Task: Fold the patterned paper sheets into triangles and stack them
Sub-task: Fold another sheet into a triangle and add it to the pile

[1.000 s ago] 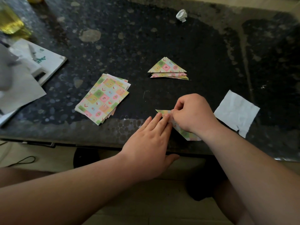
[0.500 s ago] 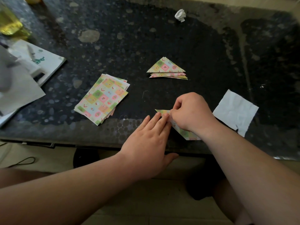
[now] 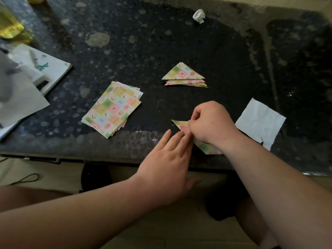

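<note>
folded sheet [image 3: 179, 124] right by table [image 3: 224, 51] front edge, triangle stack [image 3: 182, 73] well apart; R hand [image 3: 212, 123] pinches it, L hand [image 3: 167, 169] flat, fingertips pressing.

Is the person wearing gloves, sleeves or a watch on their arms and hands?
No. The left hand and the right hand are bare: no gloves, rings or watch. The forearms are bare too, with no sleeves in view.

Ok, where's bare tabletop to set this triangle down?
Widest free patch: the tabletop between the folded triangle pile and the crumpled paper ball. A narrower gap between that pile and the white paper square. Crowded: the near edge, where the left hand presses and the right hand pinches the half-folded sheet, flat sheet stack to their left.
</note>
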A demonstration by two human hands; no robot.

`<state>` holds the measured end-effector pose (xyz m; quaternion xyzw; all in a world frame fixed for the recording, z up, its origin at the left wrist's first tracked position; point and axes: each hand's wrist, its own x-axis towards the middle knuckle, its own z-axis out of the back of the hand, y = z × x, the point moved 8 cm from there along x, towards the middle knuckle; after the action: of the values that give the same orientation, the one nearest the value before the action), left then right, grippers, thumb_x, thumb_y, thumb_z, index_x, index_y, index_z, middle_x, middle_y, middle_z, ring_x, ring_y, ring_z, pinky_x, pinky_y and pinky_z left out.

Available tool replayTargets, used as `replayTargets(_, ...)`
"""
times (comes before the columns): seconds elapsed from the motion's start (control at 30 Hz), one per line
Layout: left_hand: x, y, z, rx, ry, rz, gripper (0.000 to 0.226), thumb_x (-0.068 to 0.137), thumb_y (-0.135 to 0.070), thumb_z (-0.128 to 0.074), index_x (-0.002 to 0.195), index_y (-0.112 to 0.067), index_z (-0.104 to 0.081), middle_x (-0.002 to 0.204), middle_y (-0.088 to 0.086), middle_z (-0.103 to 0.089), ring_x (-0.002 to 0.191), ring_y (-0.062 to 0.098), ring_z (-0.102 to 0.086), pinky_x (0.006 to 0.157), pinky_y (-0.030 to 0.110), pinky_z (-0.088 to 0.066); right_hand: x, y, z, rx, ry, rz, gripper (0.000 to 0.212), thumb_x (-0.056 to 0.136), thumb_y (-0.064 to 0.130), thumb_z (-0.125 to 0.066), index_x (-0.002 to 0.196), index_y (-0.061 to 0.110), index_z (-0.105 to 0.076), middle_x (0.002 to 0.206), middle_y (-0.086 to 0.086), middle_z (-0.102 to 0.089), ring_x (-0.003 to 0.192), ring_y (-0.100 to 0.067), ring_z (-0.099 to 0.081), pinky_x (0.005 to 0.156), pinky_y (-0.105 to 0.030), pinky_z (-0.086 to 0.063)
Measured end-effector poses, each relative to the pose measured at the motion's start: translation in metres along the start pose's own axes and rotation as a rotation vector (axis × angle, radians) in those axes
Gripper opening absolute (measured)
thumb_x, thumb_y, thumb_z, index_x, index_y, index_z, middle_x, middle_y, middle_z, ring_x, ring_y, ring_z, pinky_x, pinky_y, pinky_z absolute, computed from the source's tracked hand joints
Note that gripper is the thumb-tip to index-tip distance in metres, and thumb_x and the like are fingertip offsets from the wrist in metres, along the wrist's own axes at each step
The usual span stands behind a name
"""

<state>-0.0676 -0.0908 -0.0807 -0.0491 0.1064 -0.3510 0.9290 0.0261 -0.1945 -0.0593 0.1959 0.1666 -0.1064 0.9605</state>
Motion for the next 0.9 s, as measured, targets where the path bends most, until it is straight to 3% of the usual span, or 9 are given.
replayTargets(0.07, -0.001, -0.006, -0.001, 0.016, 0.0, -0.024, 0.094, 0.094, -0.071, -0.039, 0.157, -0.001, -0.031, 0.164, 0.017, -0.029, 0.154, 0.03, -0.021, 0.126, 0.049, -0.012, 0.0, 0.0, 0.0, -0.012, -0.011, 0.003, 0.004, 0.089, 0.026, -0.076, 0.091, 0.023, -0.074, 0.086, 0.004, -0.064, 0.078, -0.011, -0.058, 0.061, -0.026, -0.045)
replayTargets(0.13, -0.002, -0.013, -0.003, 0.007, -0.006, -0.056, 0.092, 0.094, -0.07, -0.04, 0.155, -0.002, -0.034, 0.162, 0.017, -0.033, 0.153, 0.031, -0.024, 0.126, 0.047, -0.011, 0.0, -0.001, -0.001, -0.019, -0.018, 0.01, 0.001, 0.09, 0.024, -0.074, 0.09, 0.022, -0.074, 0.087, 0.004, -0.065, 0.08, -0.012, -0.059, 0.063, -0.025, -0.047)
replayTargets(0.33, -0.009, -0.024, 0.002, -0.053, -0.021, -0.059, 0.094, 0.099, -0.068, -0.033, 0.161, -0.005, -0.003, 0.169, 0.015, 0.006, 0.156, 0.027, 0.013, 0.121, 0.041, 0.016, 0.003, -0.002, -0.002, -0.021, -0.049, 0.027, 0.006, 0.091, 0.021, -0.071, 0.089, 0.023, -0.076, 0.083, 0.006, -0.065, 0.078, -0.011, -0.06, 0.062, -0.024, -0.05)
replayTargets(0.5, -0.009, -0.021, 0.001, -0.054, -0.012, -0.03, 0.093, 0.099, -0.07, -0.027, 0.16, -0.007, 0.004, 0.168, 0.013, 0.014, 0.154, 0.027, 0.021, 0.123, 0.045, 0.015, 0.002, -0.001, 0.001, -0.02, -0.03, 0.027, 0.006, 0.092, 0.021, -0.071, 0.094, 0.023, -0.076, 0.088, 0.004, -0.066, 0.082, -0.012, -0.061, 0.067, -0.026, -0.052)
replayTargets(0.67, -0.002, -0.012, 0.003, -0.013, -0.017, -0.006, 0.092, 0.098, -0.071, -0.029, 0.161, -0.006, -0.012, 0.169, 0.013, -0.009, 0.157, 0.029, 0.003, 0.124, 0.048, 0.01, 0.001, 0.0, 0.002, -0.019, -0.004, 0.013, 0.004, 0.091, 0.022, -0.073, 0.093, 0.022, -0.075, 0.089, 0.004, -0.066, 0.083, -0.012, -0.062, 0.073, -0.029, -0.054)
replayTargets(0.8, 0.004, -0.009, 0.001, -0.019, -0.013, 0.001, 0.09, 0.093, -0.072, -0.043, 0.155, -0.008, -0.036, 0.16, 0.013, -0.037, 0.154, 0.031, -0.022, 0.126, 0.052, -0.016, 0.0, 0.0, 0.002, -0.017, 0.006, 0.009, 0.004, 0.089, 0.022, -0.075, 0.093, 0.022, -0.075, 0.091, 0.003, -0.067, 0.086, -0.013, -0.062, 0.072, -0.028, -0.052)
replayTargets(0.9, 0.005, -0.01, 0.001, -0.032, -0.01, 0.001, 0.09, 0.095, -0.073, -0.037, 0.16, -0.012, -0.026, 0.167, 0.014, -0.02, 0.157, 0.03, -0.008, 0.127, 0.05, -0.009, 0.0, 0.0, 0.001, -0.02, 0.008, 0.004, 0.004, 0.091, 0.022, -0.073, 0.094, 0.023, -0.075, 0.092, 0.002, -0.067, 0.087, -0.014, -0.063, 0.073, -0.029, -0.054)
